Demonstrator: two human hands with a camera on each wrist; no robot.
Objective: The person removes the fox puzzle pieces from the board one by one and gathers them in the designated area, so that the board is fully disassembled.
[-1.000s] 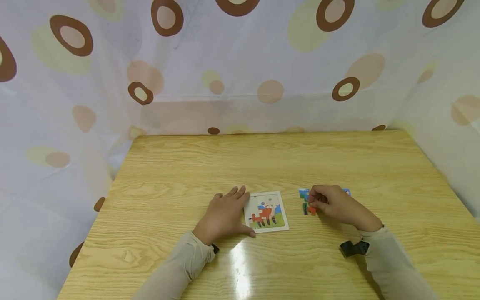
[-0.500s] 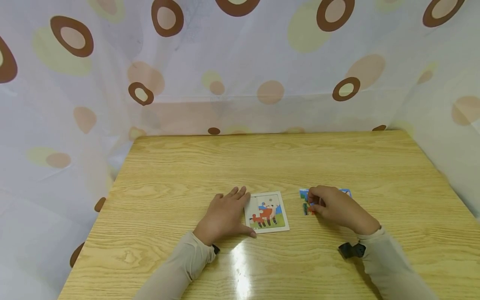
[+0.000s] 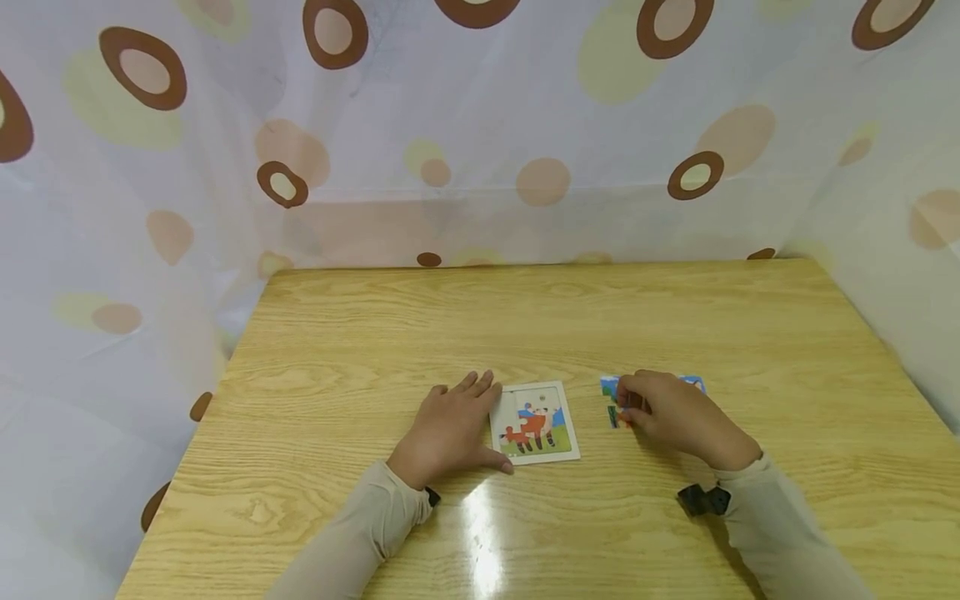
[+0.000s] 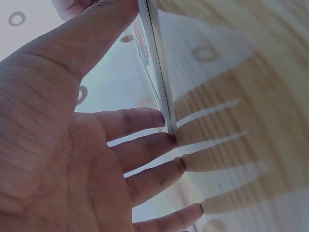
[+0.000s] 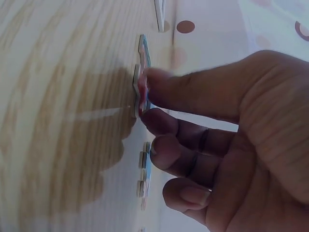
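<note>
A square jigsaw puzzle board [image 3: 572, 442] lies flat on the table, showing a red-and-white animal on green, with a bare strip along its left side. My left hand [image 3: 448, 433] rests beside the board with fingers spread, fingertips on the table in the left wrist view and thumb near the front left corner. To the right, my right hand [image 3: 678, 421] pinches at a red puzzle piece [image 5: 142, 89] with thumb and index finger, low over the table. A green-and-dark part [image 3: 613, 417] shows by these fingertips. Beyond them lies a blue-and-green piece [image 3: 608, 384].
More blue puzzle pieces [image 3: 696, 382] lie behind the right hand, partly hidden by it. The wooden table [image 3: 420, 333] ends at a white curtain [image 3: 480, 125] with brown and yellow ovals along the back and sides.
My right thumb and fingers have shifted slightly over the red piece, covering more of it than a second ago. The left hand and the board have stayed in place.
</note>
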